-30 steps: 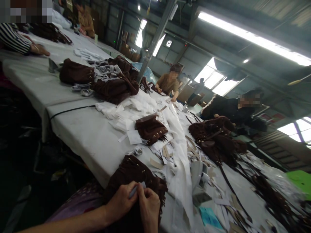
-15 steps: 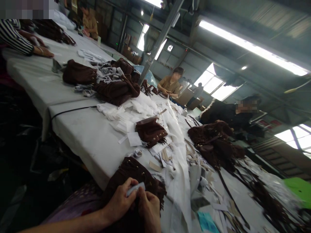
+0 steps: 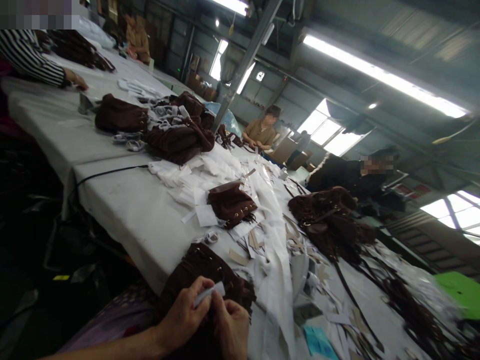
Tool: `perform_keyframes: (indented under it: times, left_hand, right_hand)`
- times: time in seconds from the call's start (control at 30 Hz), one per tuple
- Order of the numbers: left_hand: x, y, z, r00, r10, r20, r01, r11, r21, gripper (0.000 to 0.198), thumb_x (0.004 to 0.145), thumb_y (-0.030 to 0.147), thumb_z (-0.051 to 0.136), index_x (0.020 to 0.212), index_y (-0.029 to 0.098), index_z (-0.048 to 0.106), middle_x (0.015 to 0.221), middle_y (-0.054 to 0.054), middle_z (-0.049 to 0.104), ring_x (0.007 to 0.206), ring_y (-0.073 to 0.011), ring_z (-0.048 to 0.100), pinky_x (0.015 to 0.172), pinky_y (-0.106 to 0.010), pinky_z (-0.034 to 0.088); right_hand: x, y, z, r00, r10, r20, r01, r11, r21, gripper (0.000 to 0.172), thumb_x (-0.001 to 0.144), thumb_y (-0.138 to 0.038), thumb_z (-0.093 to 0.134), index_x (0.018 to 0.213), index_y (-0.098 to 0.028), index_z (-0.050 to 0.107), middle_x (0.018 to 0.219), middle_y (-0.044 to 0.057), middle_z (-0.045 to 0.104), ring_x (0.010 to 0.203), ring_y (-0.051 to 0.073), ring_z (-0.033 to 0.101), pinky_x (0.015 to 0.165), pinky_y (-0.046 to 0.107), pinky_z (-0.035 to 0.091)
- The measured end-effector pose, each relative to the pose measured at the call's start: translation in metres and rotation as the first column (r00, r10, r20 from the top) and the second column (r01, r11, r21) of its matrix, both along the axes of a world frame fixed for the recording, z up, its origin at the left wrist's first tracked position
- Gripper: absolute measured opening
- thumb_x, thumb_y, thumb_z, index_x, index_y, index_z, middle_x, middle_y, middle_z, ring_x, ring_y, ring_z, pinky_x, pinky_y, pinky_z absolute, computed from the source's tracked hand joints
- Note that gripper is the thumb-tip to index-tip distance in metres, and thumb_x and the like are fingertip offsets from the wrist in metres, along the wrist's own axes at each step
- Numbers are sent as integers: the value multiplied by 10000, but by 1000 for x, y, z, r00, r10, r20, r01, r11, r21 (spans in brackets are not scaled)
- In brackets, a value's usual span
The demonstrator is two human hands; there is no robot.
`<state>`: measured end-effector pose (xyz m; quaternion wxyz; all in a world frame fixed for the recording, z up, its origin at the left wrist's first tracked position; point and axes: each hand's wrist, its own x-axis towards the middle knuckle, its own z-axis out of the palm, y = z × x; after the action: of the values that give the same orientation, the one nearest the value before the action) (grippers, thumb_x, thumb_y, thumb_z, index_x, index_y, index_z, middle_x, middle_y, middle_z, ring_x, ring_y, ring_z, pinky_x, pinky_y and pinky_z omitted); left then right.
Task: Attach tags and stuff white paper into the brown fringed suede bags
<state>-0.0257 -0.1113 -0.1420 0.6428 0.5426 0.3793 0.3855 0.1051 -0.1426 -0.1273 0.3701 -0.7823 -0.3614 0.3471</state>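
Observation:
A dark brown bag (image 3: 187,270) with small metal eyelets and fringe lies at the table's near edge, partly under my hands. Above it my left hand (image 3: 189,310) pinches a small pale strip (image 3: 208,294) between thumb and fingers. My right hand (image 3: 230,322) is closed at the strip's right end, its fingertips pressed together against it. Beyond them a smaller brown bag (image 3: 231,202) rests beside a white square of paper (image 3: 206,216).
The white table (image 3: 112,200) carries more brown bags (image 3: 180,137), white sheets (image 3: 187,180), paper scraps and long dark straps (image 3: 352,292). A metal post (image 3: 243,70) rises beyond. Other people work around the table; a striped sleeve (image 3: 33,60) reaches in at upper left.
The view has shifted slightly. My hands keep nearly the same pose around the pale strip. At upper left, the striped-sleeved person's hand has moved a little to the right.

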Motion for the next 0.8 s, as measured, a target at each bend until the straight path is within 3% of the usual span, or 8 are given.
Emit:
perform_keyframes:
  times: [0.13,0.23,0.3,0.47,0.57,0.63,0.7,0.8]
  left_hand:
    - [2,7,2,991,23,130,-6,992,-129,303,854,398,539,1048,168,504,682,14,621,498,-101,552,456,-189,448]
    - [4,14,1,945,25,327,97,932,-350,284,818,348,591,1003,151,504,596,41,574,427,-74,500,375,-145,381]
    - [5,18,0,892,73,447,211,807,-552,227,820,276,583,987,141,508,564,43,564,388,-50,468,343,-110,329]
    - [-1,25,-3,748,219,627,556,310,-772,115,848,153,508,842,50,561,555,0,566,346,-3,437,314,-66,301]
    - [-6,29,-4,686,270,675,649,191,-736,126,840,138,502,803,35,564,571,-19,579,338,4,435,297,-61,284]
    - [-7,31,-5,681,248,689,661,195,-724,113,832,141,508,788,49,555,576,-17,580,336,10,420,291,-54,260]
    - [-6,32,-5,729,168,663,608,284,-741,92,832,161,516,797,80,540,569,1,575,331,13,394,290,-49,239]
    - [-3,30,-3,863,-35,504,399,661,-636,140,837,256,558,912,147,514,551,39,575,319,-16,383,278,-71,238]
  right_hand:
    - [1,-1,-4,998,-29,64,27,999,20,569,676,-672,604,408,-187,474,363,-30,420,349,85,380,340,217,264]
    - [1,-1,-15,982,18,-186,-5,997,71,574,687,-722,554,534,-169,538,383,-49,419,336,65,330,330,201,235]
    - [0,-1,-21,944,66,-324,-22,991,136,565,675,-722,576,646,-158,573,408,-62,435,340,55,317,333,187,235]
    - [1,-3,-24,917,115,-382,-51,984,173,501,714,-634,629,821,-145,602,456,-85,433,373,42,325,349,161,260]
    - [2,-5,-25,926,125,-356,-64,982,179,460,743,-587,634,850,-141,609,452,-84,437,364,46,337,345,164,266]
    - [2,-6,-28,935,127,-331,-68,980,185,451,744,-579,636,849,-141,619,456,-75,451,361,54,353,341,172,272]
    - [0,-7,-31,947,115,-299,-60,981,186,445,748,-589,623,806,-147,624,451,-71,446,361,59,357,341,177,276]
    - [-7,-11,-34,957,93,-276,-33,976,215,478,759,-626,579,651,-160,599,429,-58,432,377,69,380,362,185,309]
